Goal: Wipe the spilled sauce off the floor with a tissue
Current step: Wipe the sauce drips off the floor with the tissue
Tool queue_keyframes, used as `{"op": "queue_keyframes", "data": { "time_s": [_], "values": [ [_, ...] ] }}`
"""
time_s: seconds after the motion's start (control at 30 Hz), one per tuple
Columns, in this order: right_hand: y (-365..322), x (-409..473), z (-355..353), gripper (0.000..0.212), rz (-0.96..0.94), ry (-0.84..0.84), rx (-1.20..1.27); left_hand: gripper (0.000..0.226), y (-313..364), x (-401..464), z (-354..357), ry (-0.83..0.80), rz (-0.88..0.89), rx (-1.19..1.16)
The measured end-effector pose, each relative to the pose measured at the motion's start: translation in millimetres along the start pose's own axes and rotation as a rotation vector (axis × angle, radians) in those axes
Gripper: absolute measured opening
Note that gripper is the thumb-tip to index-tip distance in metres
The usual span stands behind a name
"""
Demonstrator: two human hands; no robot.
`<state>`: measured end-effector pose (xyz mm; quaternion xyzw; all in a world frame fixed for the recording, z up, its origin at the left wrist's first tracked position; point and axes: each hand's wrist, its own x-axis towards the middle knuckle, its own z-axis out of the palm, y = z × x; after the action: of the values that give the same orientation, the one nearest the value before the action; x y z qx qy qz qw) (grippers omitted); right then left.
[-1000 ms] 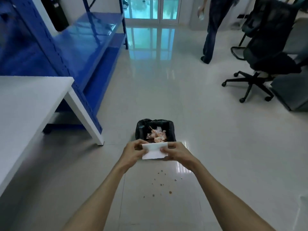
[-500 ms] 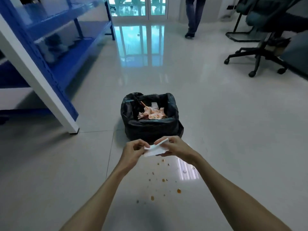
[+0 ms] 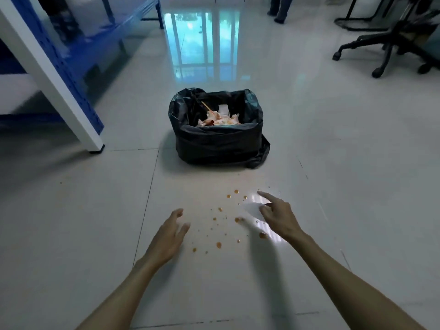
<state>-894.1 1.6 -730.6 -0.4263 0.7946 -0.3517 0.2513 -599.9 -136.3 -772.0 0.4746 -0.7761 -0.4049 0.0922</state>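
Orange sauce drops (image 3: 227, 225) lie scattered on the pale floor tiles between my two hands. My right hand (image 3: 278, 216) is low over the right side of the spill and holds a white tissue (image 3: 252, 208) under its fingers, with the index finger stretched forward. The tissue is blurred and partly hidden by the hand. My left hand (image 3: 170, 236) hovers to the left of the drops with fingers apart and nothing in it.
A bin lined with a black bag (image 3: 217, 139) stands just beyond the spill, holding stained tissues. A white table leg (image 3: 59, 84) and blue shelving (image 3: 78, 44) are at the left. An office chair (image 3: 390, 41) stands at the far right; a person's feet (image 3: 277, 10) at the top.
My left hand let go of the tissue and moved left. My right hand carried the tissue down to the right side of the spill. The view dropped closer to the floor.
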Motion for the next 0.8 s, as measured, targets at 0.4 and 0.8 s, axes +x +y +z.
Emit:
{"op": "queue_keyframes", "data": {
  "time_s": [0.4,0.8],
  "values": [
    [90.4,-35.2,27.2,0.072,-0.19,-0.034,-0.617,0.065,-72.7,-10.2,48.3,0.225,0.084,0.359],
    [87.8,-22.6,74.3,0.061,-0.17,0.063,-0.694,0.061,-72.8,-7.2,50.6,0.263,0.114,0.379]
  ]
}}
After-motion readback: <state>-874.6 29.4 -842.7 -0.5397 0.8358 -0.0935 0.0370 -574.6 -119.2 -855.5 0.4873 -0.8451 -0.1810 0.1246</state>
